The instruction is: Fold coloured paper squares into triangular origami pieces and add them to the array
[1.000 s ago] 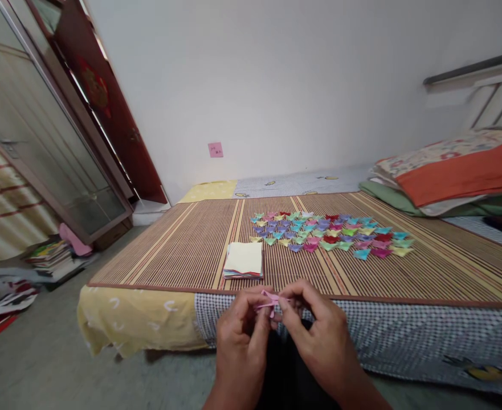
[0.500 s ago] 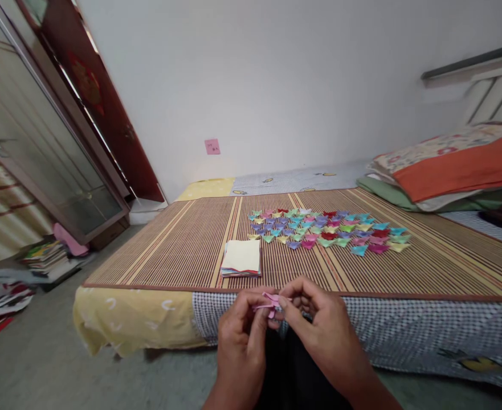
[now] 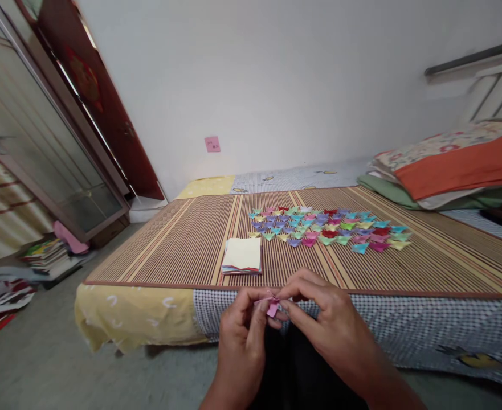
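Paper, pink, small and partly folded, is seen in the head view between 2 bare hands, held above the lap just in front of the bed's near edge. By the left hand it is pinched narrowly between thumb and forefinger; by the right hand its right side is met with thumb and forefinger brought close together, apparently in a pinch too. How firmly it is gripped cannot be told, and the exact fold is hidden by the fingers.

The step in hand is judged to be the shaping of a small fold. For this, the piece is best steadied by the left pinch alone, while the flap is worked by the right fingertips with light pressure. Edges should be lined up before any crease is pressed, since thin paper (as this appears to be) is easily torn or creased askew. Each crease is best run along its whole length with a thumb.

On the striped mat, well apart from the hands, many folded paper pieces in mixed colours are laid out in rows; by these, the finished proportions could be checked. Nearer the hands, a stack of sheets is topped with pale yellow.
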Demonstrator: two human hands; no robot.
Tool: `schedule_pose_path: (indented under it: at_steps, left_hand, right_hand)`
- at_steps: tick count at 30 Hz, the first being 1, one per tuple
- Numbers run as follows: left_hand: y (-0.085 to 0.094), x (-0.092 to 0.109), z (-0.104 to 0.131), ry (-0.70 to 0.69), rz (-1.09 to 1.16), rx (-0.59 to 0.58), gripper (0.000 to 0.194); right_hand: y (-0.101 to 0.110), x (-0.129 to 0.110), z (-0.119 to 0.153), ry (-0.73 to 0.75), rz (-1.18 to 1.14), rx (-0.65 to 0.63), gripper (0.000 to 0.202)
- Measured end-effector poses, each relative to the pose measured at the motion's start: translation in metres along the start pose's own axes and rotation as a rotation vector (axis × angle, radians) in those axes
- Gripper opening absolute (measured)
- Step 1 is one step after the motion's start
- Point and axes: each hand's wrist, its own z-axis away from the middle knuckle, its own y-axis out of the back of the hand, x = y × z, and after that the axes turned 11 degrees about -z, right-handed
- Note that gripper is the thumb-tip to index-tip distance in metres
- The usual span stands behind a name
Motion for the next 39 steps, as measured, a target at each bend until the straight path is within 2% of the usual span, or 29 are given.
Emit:
schedule_pose_path:
  at_steps: [7, 14, 19, 23, 29, 35, 39]
  left_hand:
    - [0.000, 0.006, 0.000, 0.016, 0.047, -0.113, 0.019]
    - [0.006, 0.005, -0.001, 0.043, -0.019, -0.206, 0.020]
    - [0.011, 0.013, -0.004, -0.106, -0.305, -0.138, 0.012]
    - [0.012, 0.018, -0.005, -0.149, -0.351, -0.124, 0.017]
    - [0.014, 0.014, -0.003, -0.214, -0.476, -0.054, 0.021]
    - [0.013, 0.015, -0.004, -0.188, -0.428, -0.050, 0.017]
    - [0.010, 0.016, -0.006, -0.043, -0.210, -0.064, 0.013]
  right_hand:
    - [0.004, -0.006, 0.002, -0.032, 0.059, -0.077, 0.020]
    - [-0.003, -0.009, 0.002, 0.054, 0.258, -0.041, 0.023]
    - [-0.010, -0.002, 0.005, 0.075, 0.327, -0.021, 0.023]
    - [-0.014, -0.001, 0.007, 0.091, 0.344, -0.013, 0.022]
    - [-0.013, -0.007, 0.008, 0.090, 0.322, -0.046, 0.025]
    - [-0.011, -0.008, 0.008, 0.071, 0.269, -0.041, 0.025]
    - [-0.012, -0.007, 0.007, 0.080, 0.275, -0.034, 0.025]
